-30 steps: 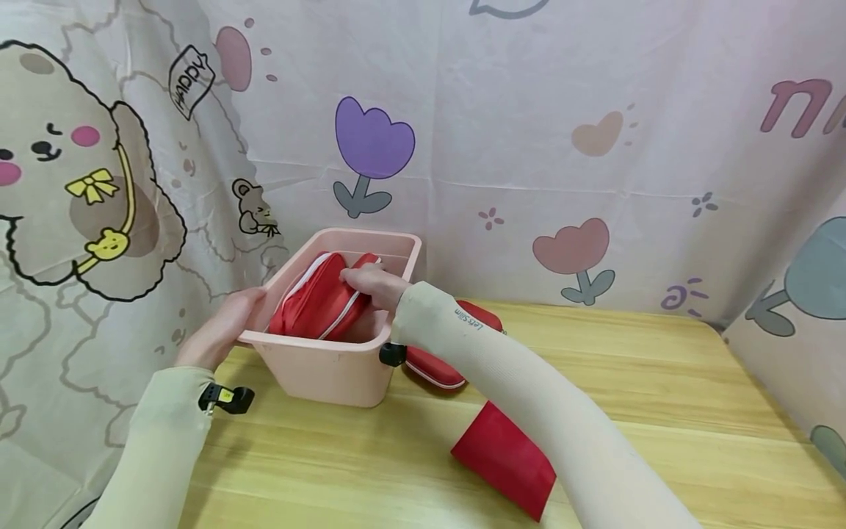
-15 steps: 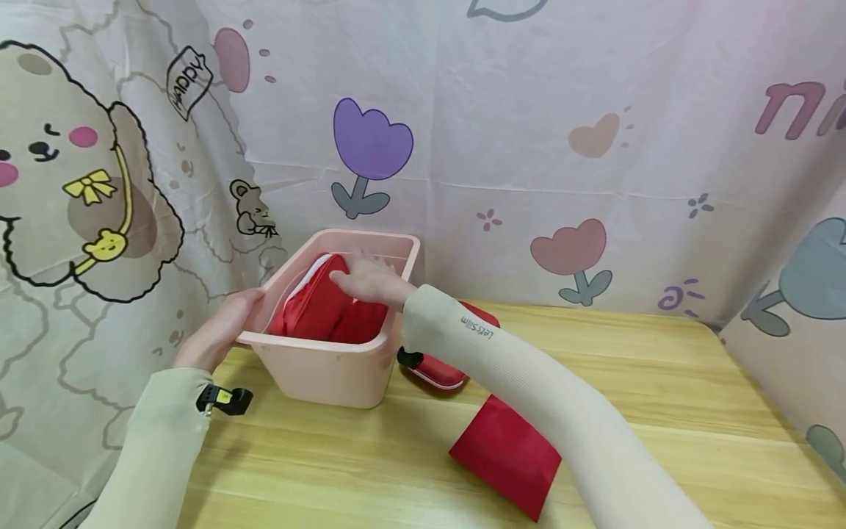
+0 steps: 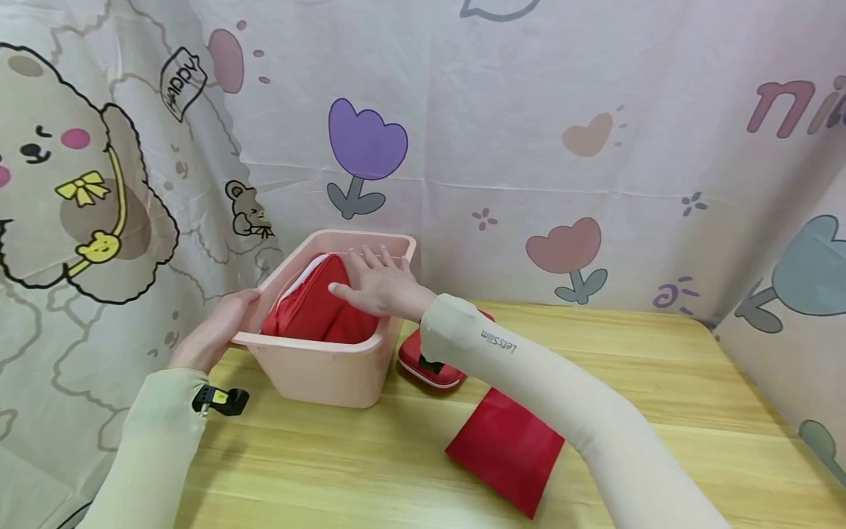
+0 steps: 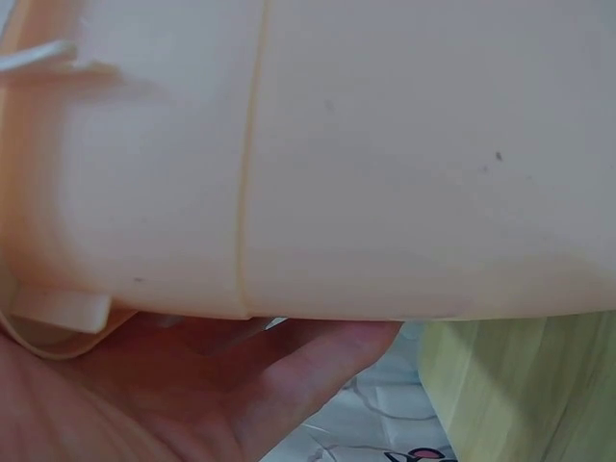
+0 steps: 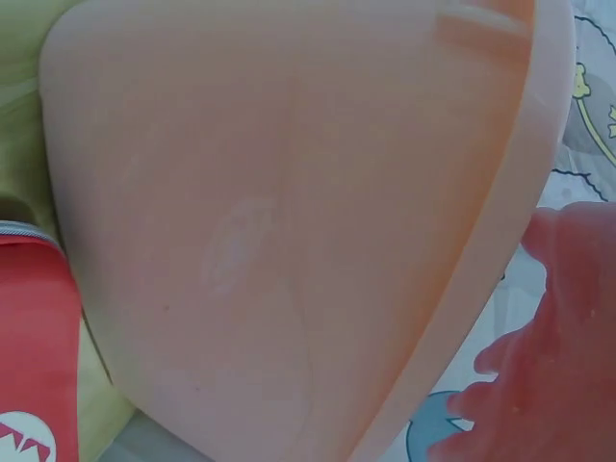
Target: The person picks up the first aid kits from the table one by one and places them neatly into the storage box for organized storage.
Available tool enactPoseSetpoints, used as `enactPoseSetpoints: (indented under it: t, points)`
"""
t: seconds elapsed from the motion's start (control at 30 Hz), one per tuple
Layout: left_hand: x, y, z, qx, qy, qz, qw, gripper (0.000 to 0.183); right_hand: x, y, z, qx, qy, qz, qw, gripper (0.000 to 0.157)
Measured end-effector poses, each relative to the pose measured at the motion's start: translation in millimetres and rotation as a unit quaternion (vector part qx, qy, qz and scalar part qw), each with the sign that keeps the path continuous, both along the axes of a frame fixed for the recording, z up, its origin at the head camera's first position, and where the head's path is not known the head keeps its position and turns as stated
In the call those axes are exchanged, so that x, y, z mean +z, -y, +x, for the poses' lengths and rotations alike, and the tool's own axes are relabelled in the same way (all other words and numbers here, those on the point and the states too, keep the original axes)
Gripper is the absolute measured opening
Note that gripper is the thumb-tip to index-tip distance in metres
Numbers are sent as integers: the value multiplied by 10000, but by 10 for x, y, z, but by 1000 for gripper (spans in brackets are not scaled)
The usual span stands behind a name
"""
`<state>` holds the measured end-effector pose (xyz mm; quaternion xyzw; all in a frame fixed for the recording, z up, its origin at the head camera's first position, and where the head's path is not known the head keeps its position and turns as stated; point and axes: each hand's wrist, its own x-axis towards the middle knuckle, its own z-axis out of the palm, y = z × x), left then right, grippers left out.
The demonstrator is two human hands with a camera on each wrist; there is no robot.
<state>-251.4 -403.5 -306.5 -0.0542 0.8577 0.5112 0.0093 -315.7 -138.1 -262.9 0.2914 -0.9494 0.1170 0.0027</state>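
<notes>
My left hand (image 3: 218,327) grips the left rim of a pale pink plastic bin (image 3: 324,373). In the left wrist view its fingers (image 4: 318,371) lie along the bin's outer wall, under the rim. Inside the bin, a red zippered bag (image 3: 311,297) with white trim leans to the left, with more red fabric beside it. My right hand (image 3: 382,286) is over the bin's right side, fingers spread and holding nothing. The right wrist view shows this hand (image 5: 568,337) beyond the bin's rim.
Right of the bin lies a red case (image 3: 426,367) with a white edge, partly behind my right sleeve. A flat red pouch (image 3: 509,452) lies nearer on the wooden table (image 3: 357,470). A printed curtain (image 3: 476,132) hangs behind and to the left.
My right hand has let go of a red zippered bag, which dropped lower into the bin. The hand has drawn back to the right, fingers spreading. My left hand keeps its hold.
</notes>
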Motion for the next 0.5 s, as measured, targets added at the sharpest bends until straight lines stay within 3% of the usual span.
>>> enactPoseSetpoints:
  t: [0.2, 0.5]
  points:
    - [-11, 10, 14, -46, 96, 15, 9999, 66, -50, -176, 8, -11, 24, -156, 9999, 80]
    - [-2, 8, -17, 12, 80, 41, 10000, 66, -90, -453, 22, -292, -127, 6, 9995, 78]
